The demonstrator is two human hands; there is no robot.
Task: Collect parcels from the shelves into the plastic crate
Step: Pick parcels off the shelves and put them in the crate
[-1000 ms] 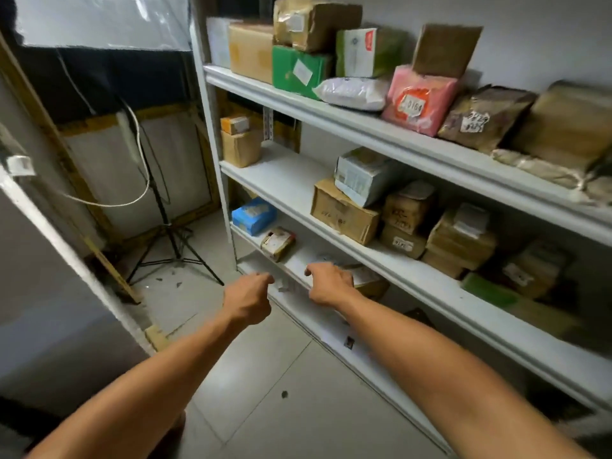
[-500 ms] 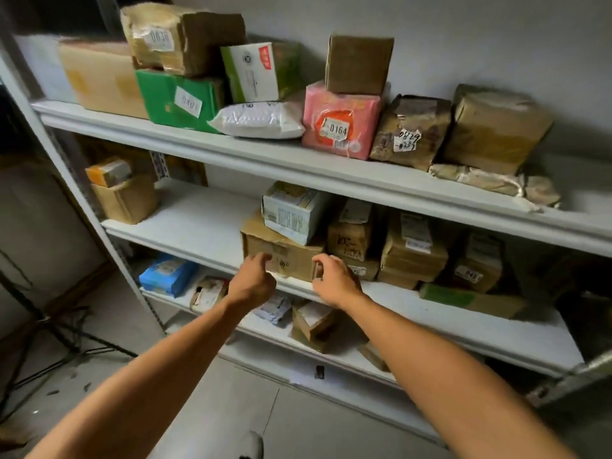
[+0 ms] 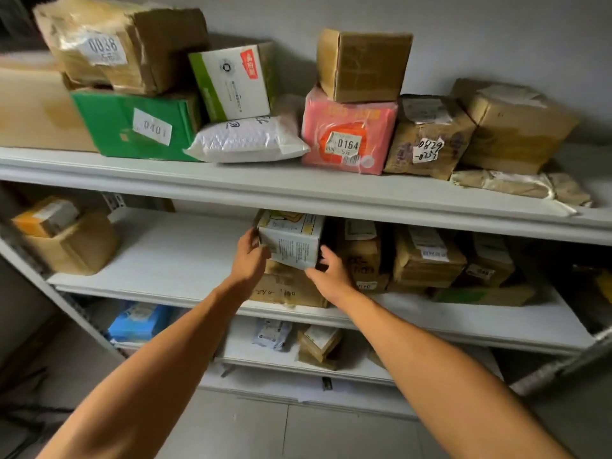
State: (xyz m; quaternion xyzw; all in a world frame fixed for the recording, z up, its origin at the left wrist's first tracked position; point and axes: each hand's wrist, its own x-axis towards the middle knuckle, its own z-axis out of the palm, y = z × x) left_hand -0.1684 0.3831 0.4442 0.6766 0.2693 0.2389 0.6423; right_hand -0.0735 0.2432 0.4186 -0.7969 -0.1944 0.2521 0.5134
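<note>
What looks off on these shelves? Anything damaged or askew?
Top shelf: the taped box marked 0038 sits tilted on the green box, its wrap crumpled. The brown box perches askew on the pink parcel. Middle shelf: the white printed box between the left hand and right hand leans on a cardboard box.

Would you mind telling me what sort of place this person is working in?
Probably a parcel pickup point or small storeroom: white metal shelving stacked with taped cardboard boxes, and parcels carrying number stickers, such as the pink parcel marked 0164 and the green box marked 0401.
</note>
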